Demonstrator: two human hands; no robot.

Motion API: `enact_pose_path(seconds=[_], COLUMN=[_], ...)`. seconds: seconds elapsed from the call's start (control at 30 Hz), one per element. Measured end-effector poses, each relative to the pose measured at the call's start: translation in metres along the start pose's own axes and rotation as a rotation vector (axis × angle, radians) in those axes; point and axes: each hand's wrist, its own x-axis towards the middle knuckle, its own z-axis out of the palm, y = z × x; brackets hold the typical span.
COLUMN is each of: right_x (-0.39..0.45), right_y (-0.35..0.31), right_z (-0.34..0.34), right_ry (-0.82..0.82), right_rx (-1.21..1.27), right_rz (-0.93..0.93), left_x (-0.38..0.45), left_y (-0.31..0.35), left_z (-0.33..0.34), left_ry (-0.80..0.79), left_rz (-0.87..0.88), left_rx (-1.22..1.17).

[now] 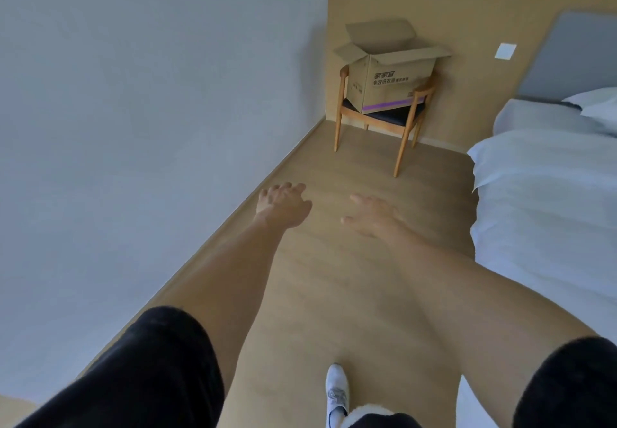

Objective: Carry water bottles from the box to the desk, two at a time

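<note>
Left hand: my left hand [283, 205] is stretched out ahead of me over the floor, fingers spread and loosely bent, holding nothing and touching nothing.
Right hand: my right hand [372, 214] is out alongside it, palm down, fingers fairly straight and relaxed, also with nothing in it.
Between the hands: they sit near each other but apart, both aimed toward the far corner.
Underfoot: one white shoe [337, 394] shows on the wood floor [334, 294], so I judge I am mid-walk toward the pickup.
Box: the cardboard box [389, 77] stands well ahead of my hands on the seat of a wooden chair [405, 127] in the corner, its flaps folded open.
Bottles: I cannot see any from here; the inside of the box is hidden by its front wall.
Handling guess: full water bottles should be moderately heavy, smooth and a bit slippery, with thin walls that give under a squeeze.
Where to grip: I would wrap each hand round a bottle's body or its neck under the cap, one per hand.
Table: not in view.
Surroundings: a bed [541, 200] with white linen lies to my right, a plain wall [133, 93] runs along my left.
</note>
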Motion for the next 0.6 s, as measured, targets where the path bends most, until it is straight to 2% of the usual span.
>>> enact_pose_path(seconds=[0.23, 0.6], right_x=[0.115, 0.227], right_y=[0.037, 0.099], right_z=[-0.055, -0.104], right_ry=[-0.035, -0.021], right_rx=[0.077, 0.119], right_rz=[0.046, 0.174], left_x=[0.133, 0.293], left_y=[0.035, 0.112], left_z=[-0.041, -0.050], left_ry=[0.038, 0.009], left_rz=[0.044, 0.190], left_rx=[0.005, 0.041])
